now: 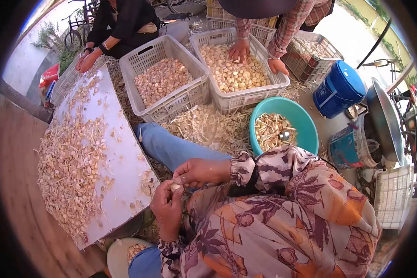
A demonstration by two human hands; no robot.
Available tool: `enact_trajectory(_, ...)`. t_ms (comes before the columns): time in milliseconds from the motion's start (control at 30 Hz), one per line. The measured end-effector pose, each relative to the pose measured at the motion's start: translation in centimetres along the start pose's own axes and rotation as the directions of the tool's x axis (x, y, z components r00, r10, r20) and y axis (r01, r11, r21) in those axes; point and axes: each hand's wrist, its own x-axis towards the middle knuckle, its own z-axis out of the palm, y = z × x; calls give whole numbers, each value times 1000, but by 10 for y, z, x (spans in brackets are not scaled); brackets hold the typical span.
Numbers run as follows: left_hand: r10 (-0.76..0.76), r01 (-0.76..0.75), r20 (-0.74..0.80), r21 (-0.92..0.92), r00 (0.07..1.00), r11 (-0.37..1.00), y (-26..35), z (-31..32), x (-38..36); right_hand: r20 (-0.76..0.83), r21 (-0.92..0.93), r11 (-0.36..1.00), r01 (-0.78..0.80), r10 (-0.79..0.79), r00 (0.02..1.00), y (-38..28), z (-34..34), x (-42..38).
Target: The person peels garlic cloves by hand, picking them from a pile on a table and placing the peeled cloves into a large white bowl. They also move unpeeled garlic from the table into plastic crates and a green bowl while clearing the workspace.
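Both hands meet over the lap, near the right edge of a white board (127, 162). My left hand (167, 208) pinches a small pale garlic clove (175, 187) between thumb and fingers. My right hand (201, 171) is closed at the same clove from above, its fingertips touching it. On the board lies a wide heap of garlic cloves and loose skins (72, 171). Beyond my right forearm, a teal basin (309, 132) holds cloves, stalks and a small dark metallic object.
Two grey crates (171, 109) (245, 98) of garlic stand ahead. A co-worker's hands (240, 50) press into the right crate and its rim; another person (125, 23) sits at the far left. A blue bucket (339, 88) stands right. A pale bowl (116, 259) sits below the board.
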Motion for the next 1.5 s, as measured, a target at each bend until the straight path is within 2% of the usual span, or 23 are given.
enact_trajectory(100, -149, 126, -87, -227, 985, 966, -14, 10, -2, -104, -13, 1000, 18, -20, 994, 3, 4, 3)
enact_trajectory(333, -201, 136, -192, -306, 961, 942, -12, 10, -4, -185, -100, 989, 105, -122, 975, 7, 14, 18)
enact_trajectory(633, -290, 148, -86, -704, 953, 694, -30, 3, -12, -184, -170, 985, 27, -58, 981, 8, 17, 17)
enact_trajectory(700, -315, 74, -94, -872, 945, 484, -29, 6, -7, -251, -350, 894, 278, -375, 892, 6, 19, 21)
enact_trajectory(733, -316, 70, -99, -873, 944, 482, -23, 8, -1, -248, -353, 894, 275, -373, 894, 1, 19, 23)
enact_trajectory(800, -486, 176, 48, -959, 873, 221, -9, 13, 8, 56, -824, 404, 398, -640, 766, -7, 21, 22)
enact_trajectory(833, -484, 182, 56, -959, 873, 217, -10, 15, 10, 49, -826, 404, 392, -642, 765, -3, 21, 24)
enact_trajectory(900, -628, 290, 212, -957, 749, 24, -18, 16, 14, 128, -981, 35, 192, -625, 770, 8, 21, 30)
enact_trajectory(933, -626, 290, 213, -957, 750, 22, -28, 14, 11, 128, -981, 33, 190, -625, 770, 8, 18, 31)
enact_trajectory(1000, -304, 368, 372, -927, 877, -73, -50, -3, -4, -215, -691, 653, 311, -596, 774, 7, 15, 35)
enact_trajectory(1033, -310, 294, 296, -954, 904, -53, -41, -19, -8, -330, -416, 858, 301, -451, 829, -3, 4, 33)
enact_trajectory(1067, -337, 205, 202, -978, 920, -28, -22, -42, -19, -382, -82, 969, 233, -246, 891, -16, -13, 29)
enact_trajectory(1100, -319, 94, 65, -993, 945, 76, -9, -71, -33, -395, 77, 971, 226, -178, 901, -28, -23, 27)
enact_trajectory(1167, -269, -189, -368, -835, 890, 516, 10, -132, -71, -228, 282, 911, 302, -242, 943, -34, -42, 23)
enact_trajectory(1200, -281, -216, -590, -632, 757, 744, 11, -166, -95, -190, 294, 920, 260, -211, 959, -36, -40, 26)
enact_trajectory(1233, -251, -157, -772, -410, 584, 898, 4, -198, -121, -159, 410, 871, 270, -223, 962, -42, -37, 29)
enact_trajectory(1267, -183, 81, -877, -164, 445, 983, 6, -219, -140, -140, 521, 808, 275, -237, 961, -46, -34, 32)
enact_trajectory(1300, -215, 362, -887, -59, 409, 930, -6, -250, -176, -120, 529, 811, 249, -219, 968, -48, -31, 36)
enact_trajectory(1333, -185, 655, -832, 255, 524, 711, -39, -292, -220, -88, 569, 785, 246, -239, 967, -50, -28, 38)
enact_trajectory(1367, -220, 769, -749, 539, 624, 344, -63, -319, -250, -61, 607, 756, 245, -263, 963, -51, -26, 41)
enact_trajectory(1400, -218, 772, -753, 540, 621, 336, -57, -316, -246, -55, 613, 753, 238, -261, 964, -50, -24, 43)
enact_trajectory(1467, 273, 572, -543, 819, 794, -35, -37, -290, -206, -52, 632, 736, 242, -271, 961, -49, -21, 47)
enact_trajectory(1500, 224, 590, -668, 737, 710, 328, -21, -262, -171, -50, 637, 735, 235, -264, 963, -48, -18, 48)
